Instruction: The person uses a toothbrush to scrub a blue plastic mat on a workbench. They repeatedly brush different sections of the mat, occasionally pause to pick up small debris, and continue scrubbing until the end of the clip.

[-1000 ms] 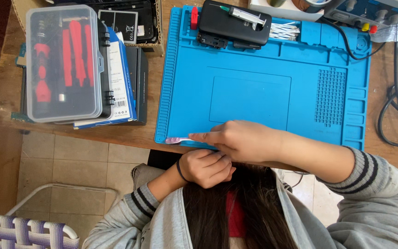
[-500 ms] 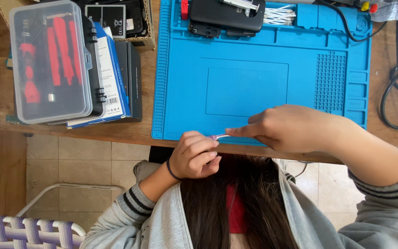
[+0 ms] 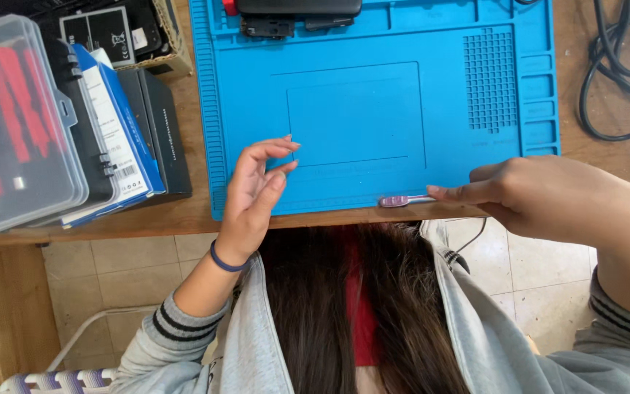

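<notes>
Blue silicone mat (image 3: 373,109) covers the middle of the desk (image 3: 607,157), and I am working right at its near edge. My right hand (image 3: 548,201) pinches a thin tool with a pale purple tip (image 3: 400,200), fingertips closed on its back end, the tip lying on the mat's near edge toward the middle. My left hand (image 3: 253,193) hovers loose over the mat's near left corner, fingers curled apart, holding nothing and touching nothing that I can see. By my judgement I am just settling the tool in my grip, between picking it up and using it; the next move would want a steadier hold nearer the tip, and the left hand brought in to help. At the desk's left edge sit a clear case of red tools (image 3: 16,124) on stacked boxes (image 3: 129,131); black gear (image 3: 293,14) lies at the mat's far edge, cables (image 3: 621,73) at the right.
</notes>
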